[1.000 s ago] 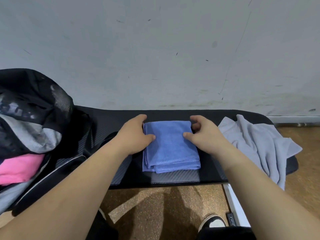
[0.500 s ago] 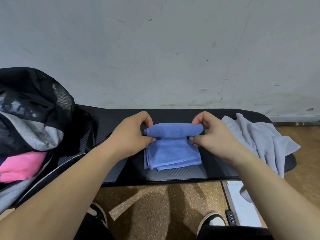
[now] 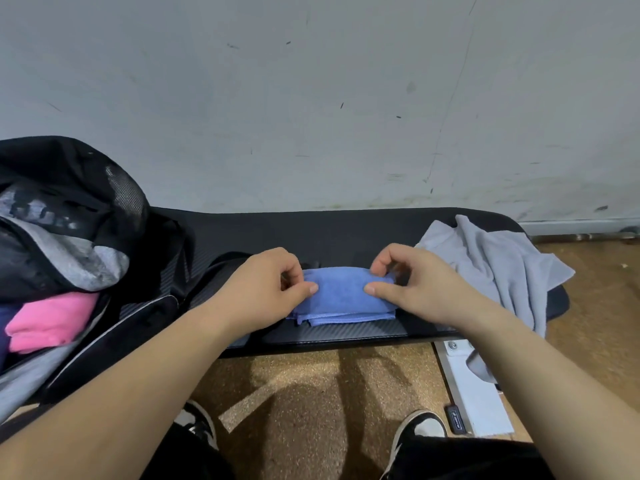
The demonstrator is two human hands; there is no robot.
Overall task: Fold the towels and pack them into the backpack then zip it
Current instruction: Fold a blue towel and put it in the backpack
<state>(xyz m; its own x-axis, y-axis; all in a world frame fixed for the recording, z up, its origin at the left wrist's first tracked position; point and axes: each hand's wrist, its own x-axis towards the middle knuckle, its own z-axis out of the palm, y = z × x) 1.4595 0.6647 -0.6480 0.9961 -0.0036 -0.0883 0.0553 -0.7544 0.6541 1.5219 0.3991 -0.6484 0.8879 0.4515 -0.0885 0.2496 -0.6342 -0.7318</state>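
A blue terry towel, folded into a thick narrow pad, lies on the near middle of a long black bench with a carbon-weave surface. Both hands are on it. The left hand has its grip closed on the towel's left end, thumb laid along the near face and fingers curled over the far top fold. The right hand grips the right end the same way, thumb flat on the near side and bent fingers pinching the upper far edge. The top layer bulges up between the two hands, and thinner layers show along the towel's near edge.

On the left end of the bench sits a black backpack with mesh panels, its mouth open toward the person. A pink folded towel lies inside it against the grey lining.

On the right end, a crumpled pale grey towel is spread loosely, and part of it hangs over the near right edge. Its left border lies just beside the right hand.

Behind the bench rises a scuffed pale wall. Below it is a speckled brown floor, with two black-and-white shoes at the near edge.
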